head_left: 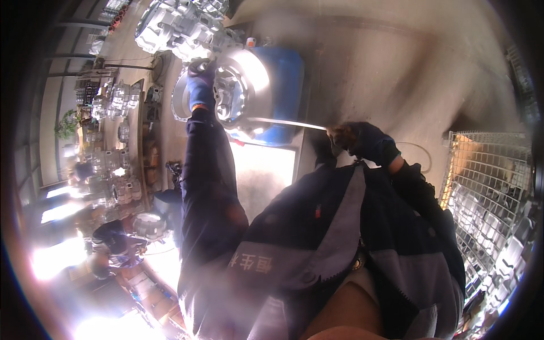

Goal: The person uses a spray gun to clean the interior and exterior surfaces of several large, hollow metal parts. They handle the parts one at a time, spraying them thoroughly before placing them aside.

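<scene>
Workshop floor [362, 68], right hand [365, 143] closed round rod [289, 122], metal casting [231, 93] at rod's far end, left hand [201, 88], grip unclear

The metal housing [245, 93] is silver, the rod [289, 122] whitish, the drum [288, 85] blue

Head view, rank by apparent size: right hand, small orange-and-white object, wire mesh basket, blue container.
1. Wire mesh basket
2. Blue container, partly hidden
3. Right hand
4. Small orange-and-white object

Apparent size only; nearness to the camera affects it.
</scene>
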Available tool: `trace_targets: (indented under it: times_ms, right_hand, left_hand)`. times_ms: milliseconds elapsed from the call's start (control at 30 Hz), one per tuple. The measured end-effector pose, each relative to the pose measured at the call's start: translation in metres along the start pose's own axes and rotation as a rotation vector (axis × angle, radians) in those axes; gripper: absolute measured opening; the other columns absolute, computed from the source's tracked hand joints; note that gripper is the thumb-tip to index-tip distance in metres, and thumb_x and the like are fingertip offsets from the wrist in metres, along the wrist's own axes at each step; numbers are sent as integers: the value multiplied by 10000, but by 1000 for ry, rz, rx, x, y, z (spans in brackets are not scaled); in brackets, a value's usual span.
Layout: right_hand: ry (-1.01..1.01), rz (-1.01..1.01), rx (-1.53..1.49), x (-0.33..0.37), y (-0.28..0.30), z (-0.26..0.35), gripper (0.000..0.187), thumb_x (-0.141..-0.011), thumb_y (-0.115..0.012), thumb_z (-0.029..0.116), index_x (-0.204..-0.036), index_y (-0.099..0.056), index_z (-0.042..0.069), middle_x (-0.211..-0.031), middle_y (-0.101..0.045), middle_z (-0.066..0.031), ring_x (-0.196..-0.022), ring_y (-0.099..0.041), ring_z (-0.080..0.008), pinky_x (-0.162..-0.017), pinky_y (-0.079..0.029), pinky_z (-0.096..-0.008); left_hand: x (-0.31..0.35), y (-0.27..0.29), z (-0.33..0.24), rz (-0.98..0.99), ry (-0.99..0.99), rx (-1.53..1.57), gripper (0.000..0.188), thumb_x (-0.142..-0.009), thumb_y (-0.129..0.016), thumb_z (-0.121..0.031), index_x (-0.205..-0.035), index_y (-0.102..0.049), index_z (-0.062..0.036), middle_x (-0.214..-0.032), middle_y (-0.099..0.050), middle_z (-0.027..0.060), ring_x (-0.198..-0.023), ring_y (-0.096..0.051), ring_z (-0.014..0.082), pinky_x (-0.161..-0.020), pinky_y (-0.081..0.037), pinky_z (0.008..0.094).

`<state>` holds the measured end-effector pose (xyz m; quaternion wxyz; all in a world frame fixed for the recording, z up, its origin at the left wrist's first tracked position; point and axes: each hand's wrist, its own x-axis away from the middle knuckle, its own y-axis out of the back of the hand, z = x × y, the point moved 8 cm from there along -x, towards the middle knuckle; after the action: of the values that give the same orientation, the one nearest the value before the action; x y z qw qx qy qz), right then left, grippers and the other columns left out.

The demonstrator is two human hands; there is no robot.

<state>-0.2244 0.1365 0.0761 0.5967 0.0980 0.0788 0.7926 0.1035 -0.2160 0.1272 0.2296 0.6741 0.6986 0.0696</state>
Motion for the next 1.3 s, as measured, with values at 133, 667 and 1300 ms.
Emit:
trace_targets:
  times_ms: [133,667,1300]
  right_hand:
    - [-76,97,-54,-4,-9,-6,401,-772,-645,-10,-1169,-606,24,-984,-696,-56,-851,-640,-106,-711,-502,-241]
    - [-51,6,-599,-33,9,52,371,-783,-594,-32,-1153,-602,-10,-946,-661,-73,-727,-593,-117,-652,-499,-246]
    - [109,-80,-304,-67,25,63,298,-896,-573,118,-1184,-577,43,-757,-539,-6,-575,-511,-82,-497,-431,-224]
  left_hand:
    - [-2,2,-1,-11,-42,-153,253,-737,-781,-203,-874,-681,-16,-810,-666,51,-700,-598,117,-660,-493,270]
    - [70,-8,-83,79,103,268,320,-884,-661,-336,-1103,-629,-106,-893,-605,-48,-705,-489,49,-602,-404,223]
    - [59,-14,-77,71,51,427,198,-927,-593,-260,-973,-630,-70,-815,-587,-45,-699,-498,52,-635,-410,218]
